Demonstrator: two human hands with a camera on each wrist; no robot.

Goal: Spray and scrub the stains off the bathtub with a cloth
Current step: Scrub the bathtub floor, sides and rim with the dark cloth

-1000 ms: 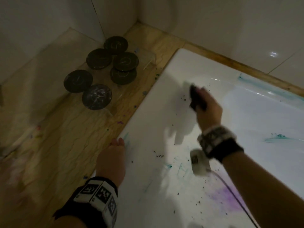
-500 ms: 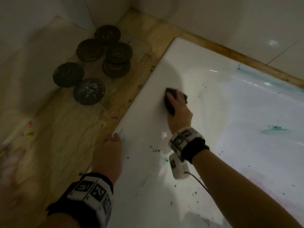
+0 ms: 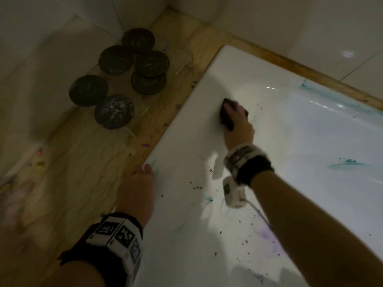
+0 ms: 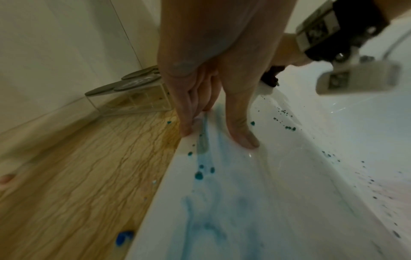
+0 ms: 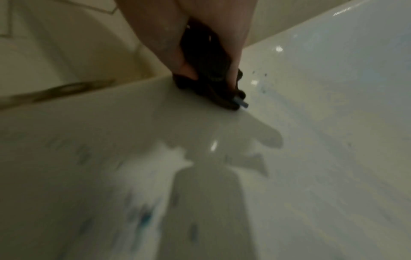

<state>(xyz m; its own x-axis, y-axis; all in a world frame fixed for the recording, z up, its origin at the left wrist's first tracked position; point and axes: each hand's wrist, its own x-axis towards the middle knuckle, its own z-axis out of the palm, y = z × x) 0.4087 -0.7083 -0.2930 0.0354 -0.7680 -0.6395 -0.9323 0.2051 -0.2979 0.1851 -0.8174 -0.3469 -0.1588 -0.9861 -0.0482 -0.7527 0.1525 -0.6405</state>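
One dark cloth (image 3: 227, 114), bunched under the curled fingers (image 3: 230, 109) of the right hand (image 3: 238, 125), is now scrubbing nearer the bathtub (image 3: 259, 79) corner than a second ago, while the left hand (image 3: 136, 189) is still bracing flat on the rim, teal and purple stains remaining.

Dim room; the bathtub (image 3: 290, 141) glows brightest to the right, with small glare spots. Hard shadows of arms fall on it. Right wrist view badly motion-blurred; edges bend.

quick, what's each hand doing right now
Left hand: open, fingers pressed on the bathtub rim.
Right hand: gripping the dark cloth against the bathtub.
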